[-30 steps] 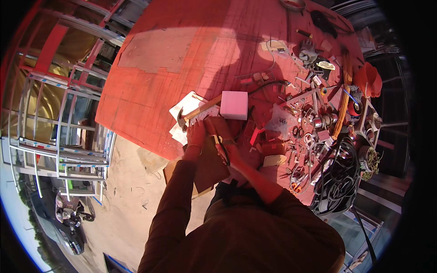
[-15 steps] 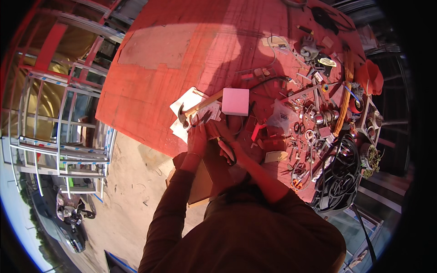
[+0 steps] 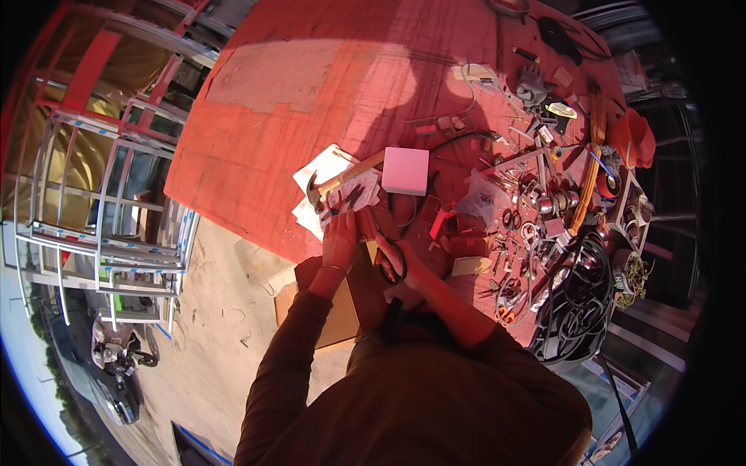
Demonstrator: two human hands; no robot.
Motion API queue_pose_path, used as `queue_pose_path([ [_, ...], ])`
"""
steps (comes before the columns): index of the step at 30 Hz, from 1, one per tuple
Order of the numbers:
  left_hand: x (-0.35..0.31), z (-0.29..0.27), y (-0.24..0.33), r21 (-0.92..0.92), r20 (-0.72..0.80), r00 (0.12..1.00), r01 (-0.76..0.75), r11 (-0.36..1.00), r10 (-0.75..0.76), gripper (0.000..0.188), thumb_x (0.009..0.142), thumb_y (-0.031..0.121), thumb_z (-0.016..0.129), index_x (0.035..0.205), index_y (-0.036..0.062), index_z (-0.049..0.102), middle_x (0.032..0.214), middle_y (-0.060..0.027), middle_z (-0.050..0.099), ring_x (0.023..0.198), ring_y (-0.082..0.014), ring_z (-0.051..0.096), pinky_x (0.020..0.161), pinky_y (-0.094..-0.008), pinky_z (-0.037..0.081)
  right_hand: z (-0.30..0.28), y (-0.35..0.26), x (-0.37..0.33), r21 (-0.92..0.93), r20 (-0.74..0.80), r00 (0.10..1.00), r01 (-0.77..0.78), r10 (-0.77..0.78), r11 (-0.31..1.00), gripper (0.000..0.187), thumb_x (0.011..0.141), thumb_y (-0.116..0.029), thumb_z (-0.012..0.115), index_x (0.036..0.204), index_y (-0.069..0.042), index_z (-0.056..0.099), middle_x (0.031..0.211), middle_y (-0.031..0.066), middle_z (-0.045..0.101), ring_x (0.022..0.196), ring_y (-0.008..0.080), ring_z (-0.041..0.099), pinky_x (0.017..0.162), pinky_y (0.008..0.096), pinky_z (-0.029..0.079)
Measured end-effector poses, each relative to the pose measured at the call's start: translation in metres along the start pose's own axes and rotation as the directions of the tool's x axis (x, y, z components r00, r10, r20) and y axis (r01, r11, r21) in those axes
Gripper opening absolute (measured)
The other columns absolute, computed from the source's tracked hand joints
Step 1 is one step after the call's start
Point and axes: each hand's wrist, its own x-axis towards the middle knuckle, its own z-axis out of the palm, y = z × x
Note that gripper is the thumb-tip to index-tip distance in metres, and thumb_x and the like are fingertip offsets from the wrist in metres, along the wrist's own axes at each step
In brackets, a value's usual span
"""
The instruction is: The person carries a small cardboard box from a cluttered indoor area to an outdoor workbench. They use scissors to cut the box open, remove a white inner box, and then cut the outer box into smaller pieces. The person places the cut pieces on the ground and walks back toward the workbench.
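Far left, metal frames [image 3: 101, 206] stand beside the red table [image 3: 272, 147]. White papers [image 3: 332, 161] lie on it, hammer [image 3: 350, 175] across them. Your left hand [image 3: 339, 239] is just beside, fingers stretched forward and close together; can't tell if they grip anything. Brown cardboard [image 3: 330, 311] sits at the table's near edge, below and between your hands. Your right hand [image 3: 412, 260] has fingers curled round a dark-handled scissors-like tool [image 3: 404, 269], blades toward the cardboard; can't tell blade gap. Pale box [image 3: 405, 171] beyond; scattered tools, then coiled black cable [image 3: 579, 299], right.
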Motion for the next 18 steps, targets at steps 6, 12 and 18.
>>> queue_pose_path([
  [6,-0.003,0.003,-0.002,-0.004,-0.035,0.999,0.021,1.0,-0.021,0.05,0.091,0.006,0.056,0.14,-0.0007,0.048,0.129,-0.0158,0.059,0.115,-0.0348,0.059,0.1,-0.0443,0.049,0.001,-0.005,-0.007,0.408,0.22,0.97,-0.185,0.1,0.894,0.068,0.104,-0.067,0.042,0.077,-0.006,0.058,0.053,-0.0049,0.041,0.038,0.0103,0.039,0.039,0.0266,0.029],
  [12,-0.008,0.003,-0.029,0.055,-0.058,0.998,0.01,0.998,-0.007,0.049,0.094,0.007,0.053,0.142,0.0002,0.048,0.13,-0.0163,0.058,0.12,-0.0357,0.059,0.101,-0.0433,0.052,-0.039,-0.001,-0.054,0.461,0.505,0.857,-0.368,0.102,0.808,0.071,0.104,-0.068,0.038,0.073,-0.008,0.058,0.054,-0.0025,0.044,0.045,0.0141,0.044,0.045,0.0291,0.033],
  [18,-0.017,-0.005,-0.047,-0.033,-0.033,0.975,0.219,0.975,-0.22,0.049,0.095,0.007,0.054,0.144,0.0053,0.047,0.13,-0.0173,0.06,0.118,-0.0363,0.06,0.087,-0.0445,0.056,-0.165,0.009,-0.107,-0.9,-0.383,0.775,-0.189,-0.503,0.393,0.041,0.086,-0.035,0.077,0.094,0.003,0.066,0.077,0.0186,0.065,0.074,0.0421,0.065,0.075,0.0469,0.055],
])
